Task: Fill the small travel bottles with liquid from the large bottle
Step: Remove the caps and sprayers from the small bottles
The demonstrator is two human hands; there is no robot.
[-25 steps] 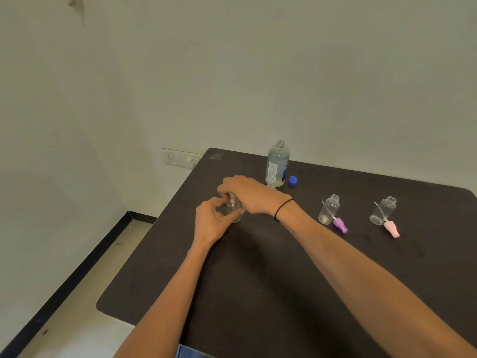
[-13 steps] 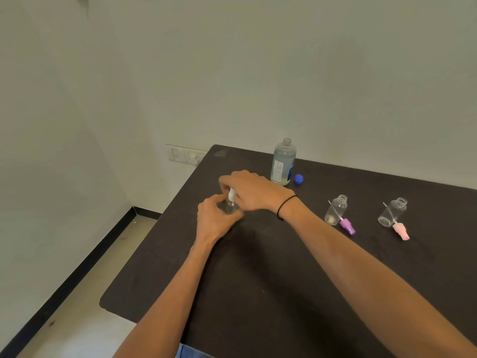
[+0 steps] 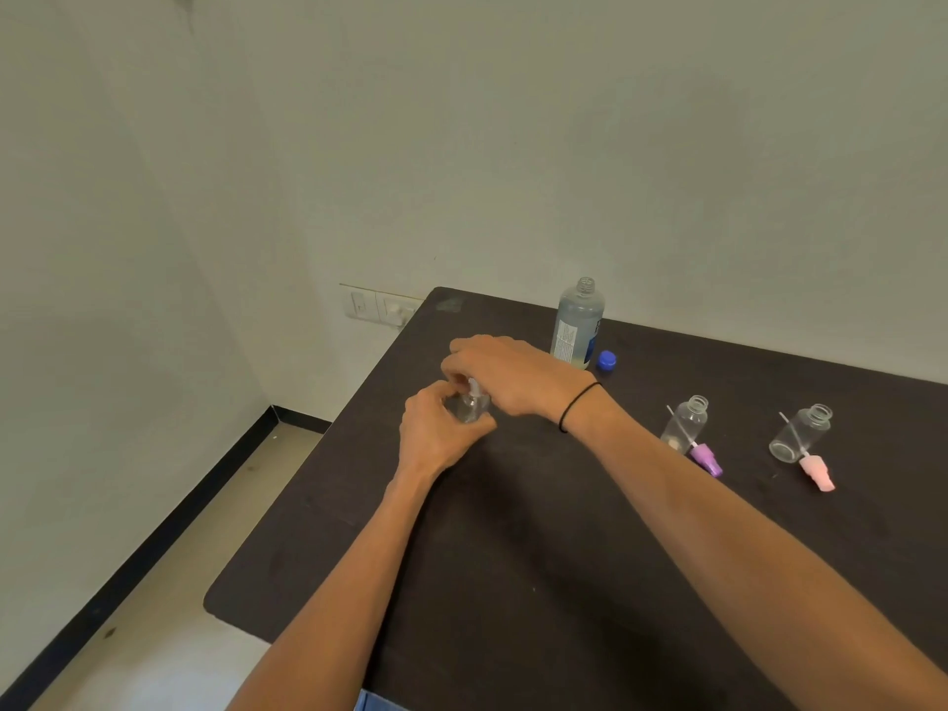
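Note:
On the dark table my left hand grips a small clear travel bottle around its body. My right hand reaches over it and pinches the white spray top on its neck. The large clear bottle stands open behind, its blue cap lying beside it. Two more small clear bottles stand open to the right. A purple spray top lies by the nearer one, a pink spray top by the farther one.
The table's left edge drops to a beige floor with a black skirting. A wall switch plate sits just behind the table's far left corner. The wall runs close behind the large bottle.
Both hands stay on the same small bottle; my right fingers have shifted round the white top. The view has tilted slightly.

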